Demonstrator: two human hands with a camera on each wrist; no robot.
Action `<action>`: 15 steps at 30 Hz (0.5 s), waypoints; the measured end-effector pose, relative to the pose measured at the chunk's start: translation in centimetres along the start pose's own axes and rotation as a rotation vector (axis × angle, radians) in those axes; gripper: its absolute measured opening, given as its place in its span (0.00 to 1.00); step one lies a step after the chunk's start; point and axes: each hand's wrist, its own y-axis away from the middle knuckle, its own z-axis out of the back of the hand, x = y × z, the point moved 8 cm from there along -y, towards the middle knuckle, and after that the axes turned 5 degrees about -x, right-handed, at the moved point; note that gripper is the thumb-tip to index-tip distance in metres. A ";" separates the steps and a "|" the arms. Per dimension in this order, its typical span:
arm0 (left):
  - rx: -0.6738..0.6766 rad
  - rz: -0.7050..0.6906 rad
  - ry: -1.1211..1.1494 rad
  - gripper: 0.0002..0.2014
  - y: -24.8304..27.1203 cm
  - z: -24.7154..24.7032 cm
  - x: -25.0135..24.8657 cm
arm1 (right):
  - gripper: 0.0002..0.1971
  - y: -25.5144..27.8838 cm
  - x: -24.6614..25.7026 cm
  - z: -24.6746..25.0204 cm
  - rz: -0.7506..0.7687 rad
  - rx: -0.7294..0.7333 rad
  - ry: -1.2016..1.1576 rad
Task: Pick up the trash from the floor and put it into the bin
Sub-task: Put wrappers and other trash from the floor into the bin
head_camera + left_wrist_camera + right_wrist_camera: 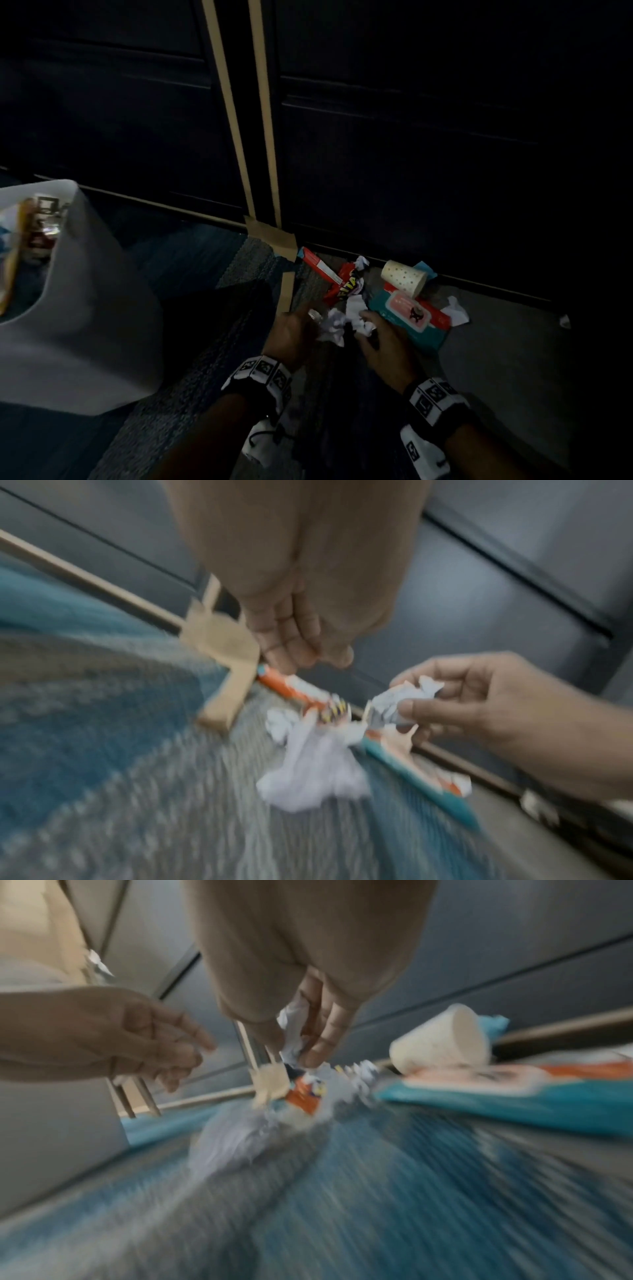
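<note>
Trash lies in a pile against the dark baseboard: a red snack wrapper (342,284), a dotted paper cup (404,278) on its side, a teal wipes pack (407,315) and crumpled white paper. My right hand (298,1053) pinches one small crumpled paper ball (394,704) between thumb and fingers, just above the pile. A larger crumpled paper (315,772) lies on the carpet below. My left hand (301,656) hovers over it with relaxed fingers and holds nothing. The white bin (102,308) stands at the left with trash inside.
Dark cabinet doors (411,137) with tan tape strips (233,102) rise behind the pile. Blue and grey carpet (191,260) lies between the bin and the trash. Small white scraps (457,310) lie to the right of the pack.
</note>
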 end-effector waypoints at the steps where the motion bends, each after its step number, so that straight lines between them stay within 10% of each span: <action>1: -0.021 -0.002 0.017 0.09 0.1 1.0 0.1 | 0.18 -0.4 0.5 0.1 -0.017 0.011 -0.013; 15: 0.353 -0.099 -0.086 0.26 5.1 -4.9 1.4 | 0.10 1.3 4.5 -4.5 0.013 0.369 0.182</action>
